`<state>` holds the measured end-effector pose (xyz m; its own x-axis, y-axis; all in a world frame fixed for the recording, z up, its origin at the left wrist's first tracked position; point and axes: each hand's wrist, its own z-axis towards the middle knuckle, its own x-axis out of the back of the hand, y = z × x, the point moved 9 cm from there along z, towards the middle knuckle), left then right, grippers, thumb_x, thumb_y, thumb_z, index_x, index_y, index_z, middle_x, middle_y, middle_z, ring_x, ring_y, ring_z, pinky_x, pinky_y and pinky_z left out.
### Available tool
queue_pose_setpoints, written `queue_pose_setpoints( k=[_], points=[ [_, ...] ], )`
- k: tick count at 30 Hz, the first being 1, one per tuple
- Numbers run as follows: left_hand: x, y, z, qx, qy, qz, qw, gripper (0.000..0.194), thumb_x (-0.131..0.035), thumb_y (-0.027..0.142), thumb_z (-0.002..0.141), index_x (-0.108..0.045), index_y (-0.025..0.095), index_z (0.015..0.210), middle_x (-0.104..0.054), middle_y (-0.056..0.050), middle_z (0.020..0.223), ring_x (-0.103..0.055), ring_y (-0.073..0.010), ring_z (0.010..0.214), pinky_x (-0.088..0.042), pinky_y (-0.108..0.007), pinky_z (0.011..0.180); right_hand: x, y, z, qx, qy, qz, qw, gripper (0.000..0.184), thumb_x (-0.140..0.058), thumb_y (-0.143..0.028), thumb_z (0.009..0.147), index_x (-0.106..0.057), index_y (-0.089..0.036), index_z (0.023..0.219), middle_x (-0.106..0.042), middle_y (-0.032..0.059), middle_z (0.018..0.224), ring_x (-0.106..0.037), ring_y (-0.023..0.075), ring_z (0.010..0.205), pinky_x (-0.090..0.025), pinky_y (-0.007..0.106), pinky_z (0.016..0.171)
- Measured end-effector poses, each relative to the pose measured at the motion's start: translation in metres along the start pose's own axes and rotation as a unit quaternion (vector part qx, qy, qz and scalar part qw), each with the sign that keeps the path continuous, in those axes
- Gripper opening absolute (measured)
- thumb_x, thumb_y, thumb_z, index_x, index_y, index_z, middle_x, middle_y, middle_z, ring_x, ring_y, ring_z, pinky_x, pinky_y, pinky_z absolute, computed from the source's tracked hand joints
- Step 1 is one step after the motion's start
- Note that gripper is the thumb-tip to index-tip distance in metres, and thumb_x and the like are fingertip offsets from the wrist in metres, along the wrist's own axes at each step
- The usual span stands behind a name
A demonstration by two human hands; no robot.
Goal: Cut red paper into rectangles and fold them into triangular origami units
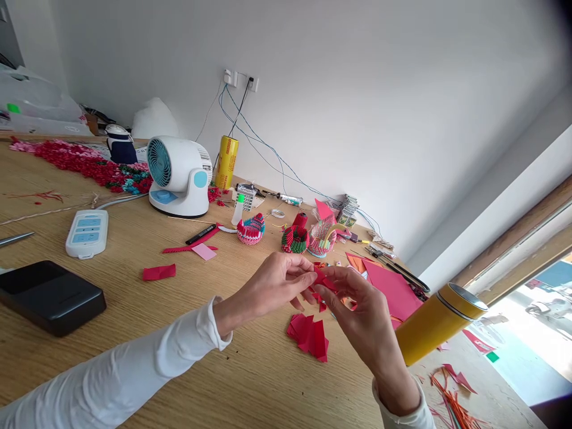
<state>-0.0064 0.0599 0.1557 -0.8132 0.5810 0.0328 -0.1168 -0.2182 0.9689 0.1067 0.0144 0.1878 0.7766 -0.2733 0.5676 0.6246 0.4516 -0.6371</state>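
Between my two hands is a small piece of red paper (pixel 322 277), held above the wooden table. My left hand (pixel 286 279) pinches its left side with thumb and fingers. On the other side, my right hand (pixel 357 301) grips it between thumb and forefinger. The fingers cover much of the paper, so its folds are partly hidden. Just below lies a loose pile of red paper pieces (pixel 309 336). A single creased red strip (pixel 159 272) rests farther left. Behind the hands stand small folded-paper baskets, one pink and blue (pixel 251 229), another red and green (pixel 295 238).
A white fan (pixel 179 173), a power strip (pixel 87 233) and a black power bank (pixel 51 296) occupy the left side. A yellow flask (pixel 435 325) stands close beside my right hand. Larger red sheets (pixel 395 289) lie behind it. Cables run along the wall.
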Motion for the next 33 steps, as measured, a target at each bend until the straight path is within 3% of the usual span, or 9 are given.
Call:
queue_pose_setpoints(
  k=[7,14,17,20,25,29,33],
  points=[
    [0.003,-0.003,0.002,0.007,0.007,-0.015,1.000,0.039,-0.071,0.046,0.076,-0.063,0.014,0.098,-0.068,-0.006,0.081,-0.070,-0.0193,0.072,-0.057,-0.025,0.054,0.007,-0.010,-0.002,0.053,0.063,-0.140,0.987,0.016,-0.060,-0.029,0.089,-0.068,-0.024,0.102,-0.071,0.0035,0.084,-0.065,0.0169,0.066,-0.047,0.025,0.052],
    [0.006,-0.009,0.003,0.015,0.012,0.002,1.000,0.038,-0.073,0.047,0.074,-0.065,0.015,0.093,-0.069,-0.006,0.080,-0.070,-0.0205,0.072,-0.058,-0.028,0.057,0.001,-0.016,-0.004,0.117,0.067,-0.148,0.980,0.017,-0.053,-0.024,0.093,-0.068,-0.025,0.100,-0.071,0.0046,0.085,-0.067,0.0184,0.072,-0.051,0.029,0.067],
    [0.005,-0.009,0.004,0.022,0.005,-0.023,0.999,0.033,-0.074,0.043,0.075,-0.065,0.014,0.089,-0.069,-0.005,0.080,-0.070,-0.0183,0.072,-0.057,-0.026,0.058,0.005,-0.008,-0.002,0.068,0.080,-0.094,0.990,0.014,-0.056,-0.029,0.091,-0.069,-0.024,0.091,-0.071,0.0045,0.077,-0.067,0.0190,0.066,-0.051,0.029,0.062],
    [0.005,-0.006,0.003,0.032,0.018,-0.063,0.997,0.030,-0.074,0.038,0.076,-0.065,0.013,0.089,-0.069,-0.005,0.078,-0.069,-0.0167,0.072,-0.056,-0.025,0.061,0.000,0.012,0.001,-0.029,0.043,0.040,0.998,0.019,-0.059,-0.038,0.089,-0.067,-0.021,0.083,-0.069,0.0041,0.069,-0.067,0.0199,0.064,-0.050,0.028,0.056],
    [0.011,-0.002,0.004,0.021,0.058,-0.090,0.994,0.029,-0.076,0.035,0.075,-0.062,0.012,0.086,-0.069,-0.004,0.076,-0.069,-0.0157,0.070,-0.057,-0.026,0.063,-0.015,0.028,0.003,-0.102,-0.022,0.237,0.966,0.025,-0.067,-0.043,0.084,-0.066,-0.019,0.076,-0.068,0.0029,0.066,-0.063,0.0158,0.061,-0.049,0.026,0.058],
    [0.013,-0.001,0.005,-0.019,0.061,-0.034,0.997,0.030,-0.072,0.040,0.078,-0.064,0.013,0.089,-0.070,-0.004,0.075,-0.070,-0.0174,0.070,-0.059,-0.028,0.065,-0.017,0.035,0.003,-0.118,-0.021,0.272,0.955,0.024,-0.069,-0.042,0.082,-0.068,-0.018,0.076,-0.069,0.0027,0.065,-0.063,0.0152,0.060,-0.049,0.025,0.058],
    [0.016,-0.001,0.003,-0.034,0.085,0.087,0.992,0.035,-0.068,0.044,0.080,-0.067,0.015,0.099,-0.072,-0.006,0.076,-0.071,-0.0207,0.074,-0.059,-0.031,0.067,-0.014,0.035,0.004,-0.105,0.002,0.228,0.968,0.023,-0.068,-0.040,0.083,-0.069,-0.018,0.080,-0.070,0.0035,0.068,-0.064,0.0158,0.062,-0.049,0.025,0.058]
  ],
)
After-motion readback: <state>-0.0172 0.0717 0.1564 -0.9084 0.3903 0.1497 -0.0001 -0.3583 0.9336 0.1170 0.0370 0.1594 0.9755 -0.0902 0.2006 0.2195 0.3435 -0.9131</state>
